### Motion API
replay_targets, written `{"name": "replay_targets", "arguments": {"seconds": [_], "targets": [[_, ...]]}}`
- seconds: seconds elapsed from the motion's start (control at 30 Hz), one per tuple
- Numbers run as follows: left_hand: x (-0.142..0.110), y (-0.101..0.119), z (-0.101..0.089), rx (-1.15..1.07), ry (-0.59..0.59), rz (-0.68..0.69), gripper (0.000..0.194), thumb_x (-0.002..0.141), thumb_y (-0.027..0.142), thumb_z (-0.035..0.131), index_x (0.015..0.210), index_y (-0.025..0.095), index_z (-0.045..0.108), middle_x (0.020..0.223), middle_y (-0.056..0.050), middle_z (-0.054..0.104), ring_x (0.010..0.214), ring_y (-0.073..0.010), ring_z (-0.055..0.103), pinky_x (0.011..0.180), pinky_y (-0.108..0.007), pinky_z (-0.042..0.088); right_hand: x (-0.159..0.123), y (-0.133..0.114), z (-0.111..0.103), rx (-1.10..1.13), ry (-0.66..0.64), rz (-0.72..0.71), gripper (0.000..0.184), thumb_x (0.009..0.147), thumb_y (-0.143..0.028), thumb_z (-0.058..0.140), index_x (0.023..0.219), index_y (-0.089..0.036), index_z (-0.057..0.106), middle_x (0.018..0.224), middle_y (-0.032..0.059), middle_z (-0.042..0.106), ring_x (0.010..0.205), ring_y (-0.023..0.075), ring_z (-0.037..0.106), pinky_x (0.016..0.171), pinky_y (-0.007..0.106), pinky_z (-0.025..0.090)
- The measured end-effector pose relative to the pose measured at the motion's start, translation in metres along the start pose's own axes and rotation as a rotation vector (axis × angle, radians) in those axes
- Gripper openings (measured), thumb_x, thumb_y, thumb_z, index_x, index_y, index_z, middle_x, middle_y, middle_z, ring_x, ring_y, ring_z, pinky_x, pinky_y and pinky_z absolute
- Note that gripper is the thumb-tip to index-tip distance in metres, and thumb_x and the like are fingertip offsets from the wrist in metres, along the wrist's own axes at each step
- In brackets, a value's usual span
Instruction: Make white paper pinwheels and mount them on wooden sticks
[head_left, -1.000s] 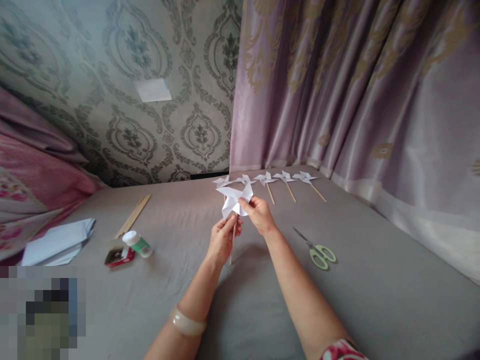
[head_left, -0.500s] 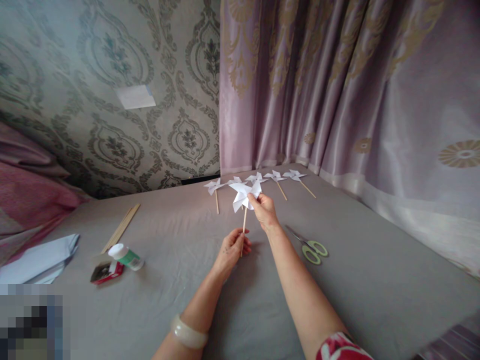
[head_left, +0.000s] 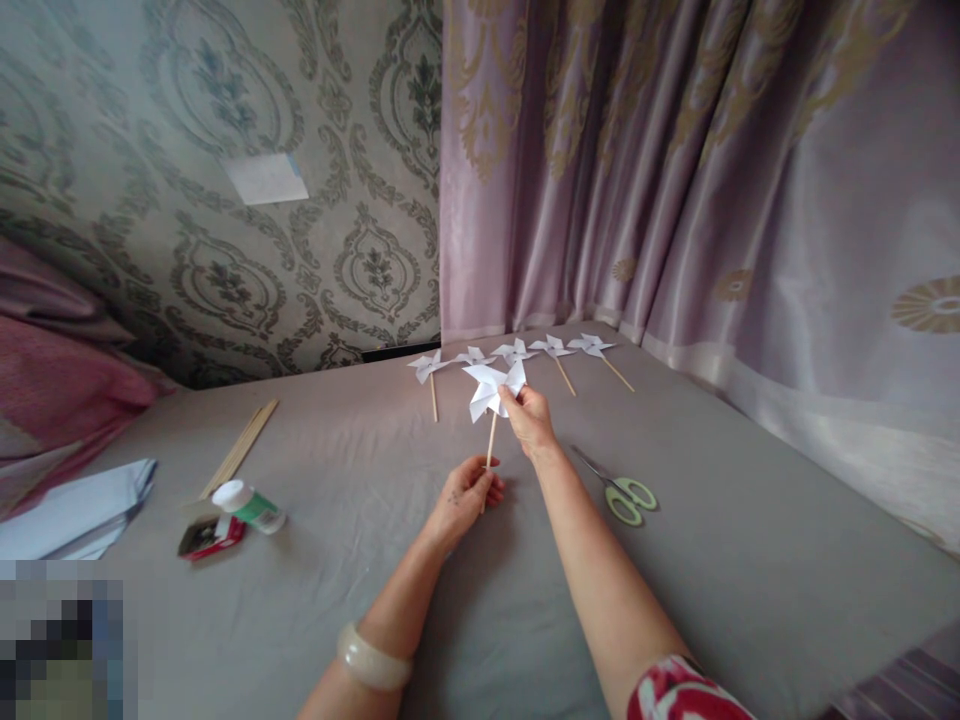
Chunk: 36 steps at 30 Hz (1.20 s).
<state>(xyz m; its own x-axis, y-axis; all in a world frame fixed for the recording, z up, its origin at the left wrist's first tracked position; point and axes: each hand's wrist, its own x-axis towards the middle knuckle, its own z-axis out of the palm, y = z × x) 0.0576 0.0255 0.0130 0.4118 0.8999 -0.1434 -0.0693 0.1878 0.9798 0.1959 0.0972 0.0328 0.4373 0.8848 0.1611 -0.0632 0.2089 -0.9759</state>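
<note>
A white paper pinwheel [head_left: 487,392] on a thin wooden stick is held upright in front of me. My left hand [head_left: 466,492] is closed round the lower part of the stick. At the pinwheel's right side, my right hand [head_left: 528,415] pinches a paper blade near the centre, thumb in front. Its other fingertips are hidden behind the paper. Beyond my hands, several finished pinwheels [head_left: 553,346] lie in a row at the far edge of the grey cloth surface [head_left: 360,440], one partly covered by the held one.
Green-handled scissors [head_left: 621,490] lie right of my hands. To the left are a white-capped bottle [head_left: 251,505], a small red box [head_left: 211,538] of dark bits, loose wooden sticks [head_left: 241,448] and paper sheets [head_left: 79,508]. A curtain [head_left: 585,180] hangs behind.
My left hand has slid down the stick from just below the blades. My right hand has kept its pinch on the pinwheel. The view has turned slightly to the right.
</note>
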Motion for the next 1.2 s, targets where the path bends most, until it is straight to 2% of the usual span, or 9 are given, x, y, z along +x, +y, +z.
{"name": "replay_targets", "arguments": {"seconds": [0.2, 0.37, 0.43, 0.53, 0.6, 0.67, 0.87, 1.03, 1.2], "targets": [[-0.001, 0.002, -0.004, -0.030, -0.005, 0.014, 0.040, 0.069, 0.045, 0.068, 0.092, 0.013, 0.059, 0.072, -0.003, 0.063, 0.058, -0.0110, 0.058, 0.059, -0.023, 0.044, -0.004, -0.013, -0.001, 0.042, -0.092, 0.014, 0.047, 0.066, -0.057, 0.065, 0.085, -0.015, 0.065, 0.077, 0.0039, 0.068, 0.074, 0.0178, 0.060, 0.068, 0.027, 0.046], [0.000, 0.007, -0.009, -0.046, 0.072, 0.048, 0.038, 0.068, 0.043, 0.068, 0.091, 0.014, 0.063, 0.070, -0.003, 0.063, 0.059, -0.0109, 0.056, 0.061, -0.024, 0.043, -0.004, -0.031, -0.013, -0.028, -0.097, -0.059, 0.053, 0.085, -0.059, 0.038, 0.107, -0.016, 0.061, 0.091, 0.0081, 0.067, 0.078, 0.0174, 0.060, 0.067, 0.028, 0.048], [0.002, 0.006, -0.012, -0.021, 0.133, 0.089, 0.036, 0.067, 0.041, 0.068, 0.090, 0.014, 0.065, 0.068, -0.002, 0.063, 0.059, -0.0111, 0.055, 0.061, -0.024, 0.042, -0.003, -0.038, -0.019, -0.133, -0.022, -0.165, 0.047, 0.089, -0.048, 0.035, 0.117, -0.017, 0.057, 0.103, 0.0102, 0.064, 0.083, 0.0172, 0.060, 0.069, 0.028, 0.049], [0.006, 0.003, -0.016, 0.028, 0.204, 0.159, 0.033, 0.068, 0.039, 0.067, 0.089, 0.014, 0.067, 0.066, -0.001, 0.062, 0.059, -0.0117, 0.053, 0.061, -0.024, 0.041, -0.003, -0.048, -0.027, -0.400, 0.053, -0.445, 0.041, 0.086, -0.024, 0.037, 0.122, -0.017, 0.055, 0.113, 0.0118, 0.059, 0.095, 0.0178, 0.057, 0.082, 0.031, 0.048], [0.008, 0.001, -0.017, 0.047, 0.221, 0.179, 0.032, 0.069, 0.039, 0.065, 0.090, 0.014, 0.068, 0.065, -0.001, 0.062, 0.058, -0.0119, 0.053, 0.060, -0.024, 0.041, -0.005, -0.053, -0.031, -0.560, 0.065, -0.601, 0.049, 0.081, -0.011, 0.034, 0.124, -0.017, 0.055, 0.115, 0.0119, 0.055, 0.101, 0.0177, 0.055, 0.092, 0.033, 0.045], [0.009, 0.000, -0.018, 0.050, 0.227, 0.186, 0.032, 0.070, 0.039, 0.065, 0.090, 0.014, 0.068, 0.065, -0.001, 0.062, 0.058, -0.0119, 0.052, 0.060, -0.024, 0.040, -0.007, -0.055, -0.033, -0.678, 0.062, -0.669, 0.059, 0.075, -0.003, 0.032, 0.127, -0.019, 0.053, 0.117, 0.0114, 0.053, 0.105, 0.0177, 0.053, 0.098, 0.034, 0.042], [0.008, 0.002, -0.019, 0.018, 0.242, 0.187, 0.036, 0.070, 0.039, 0.065, 0.094, 0.013, 0.067, 0.069, -0.002, 0.063, 0.060, -0.0120, 0.054, 0.061, -0.024, 0.040, -0.010, -0.049, -0.033, -0.802, 0.023, -0.634, 0.063, 0.071, 0.002, 0.033, 0.127, -0.018, 0.055, 0.113, 0.0113, 0.052, 0.109, 0.0202, 0.051, 0.101, 0.037, 0.041], [0.007, 0.004, -0.020, 0.009, 0.238, 0.183, 0.037, 0.069, 0.040, 0.066, 0.093, 0.012, 0.067, 0.068, -0.002, 0.063, 0.060, -0.0117, 0.053, 0.060, -0.023, 0.039, -0.013, -0.054, -0.030, -0.799, -0.014, -0.636, 0.071, 0.071, 0.001, 0.034, 0.137, -0.023, 0.044, 0.114, 0.0099, 0.056, 0.110, 0.0211, 0.052, 0.098, 0.039, 0.043], [0.006, 0.005, -0.020, 0.000, 0.240, 0.181, 0.038, 0.069, 0.041, 0.066, 0.094, 0.012, 0.067, 0.069, -0.003, 0.063, 0.062, -0.0121, 0.054, 0.063, -0.024, 0.040, -0.018, -0.057, -0.029, -0.909, -0.034, -0.557, 0.063, 0.075, -0.004, 0.035, 0.134, -0.022, 0.047, 0.109, 0.0101, 0.061, 0.101, 0.0230, 0.058, 0.090, 0.037, 0.047]]}}
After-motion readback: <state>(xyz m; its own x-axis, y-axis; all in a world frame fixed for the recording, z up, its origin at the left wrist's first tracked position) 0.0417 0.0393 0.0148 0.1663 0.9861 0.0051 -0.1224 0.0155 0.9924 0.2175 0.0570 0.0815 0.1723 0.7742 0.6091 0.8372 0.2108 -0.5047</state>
